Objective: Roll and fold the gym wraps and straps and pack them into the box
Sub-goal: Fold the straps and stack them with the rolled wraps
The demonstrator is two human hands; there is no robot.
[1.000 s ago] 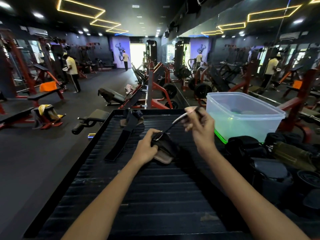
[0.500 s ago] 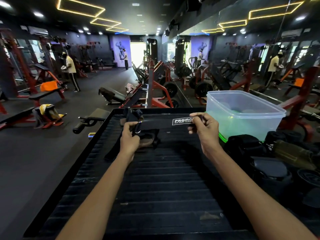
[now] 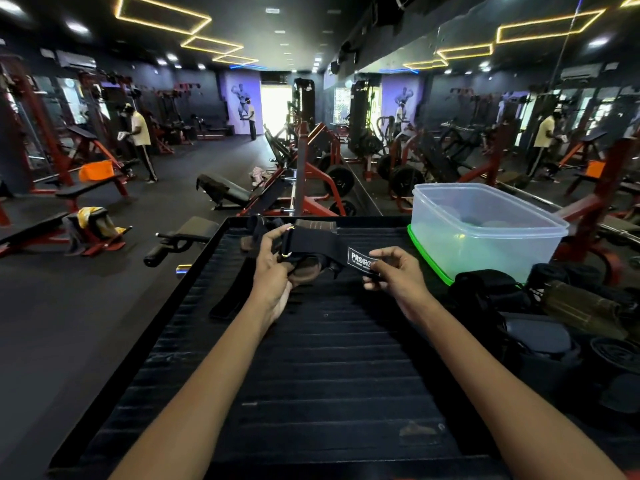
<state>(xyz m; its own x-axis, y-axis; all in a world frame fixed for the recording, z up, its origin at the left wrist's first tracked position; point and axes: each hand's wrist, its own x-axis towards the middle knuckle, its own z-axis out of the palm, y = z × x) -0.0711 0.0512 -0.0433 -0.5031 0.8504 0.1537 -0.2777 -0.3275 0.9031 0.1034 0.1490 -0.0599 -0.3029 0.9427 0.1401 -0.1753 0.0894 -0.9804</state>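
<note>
A black gym strap with a white logo patch and a metal ring is stretched between both hands above the black ribbed mat. My left hand grips its ring end together with a brown padded piece. My right hand pinches the logo end. A clear plastic box with a green lid under it stands at the back right, a few dark items visible through its wall. A second black strap lies on the mat to the left.
A pile of dark rolled wraps and an olive strap fills the right side of the mat beside the box. Weight plates lie at the far right. Benches, machines and people stand on the gym floor beyond.
The strap went from hanging twisted between my hands to being pulled flat and taut. Both hands then dropped slightly, the right hand moving closer to me with the logo end.
</note>
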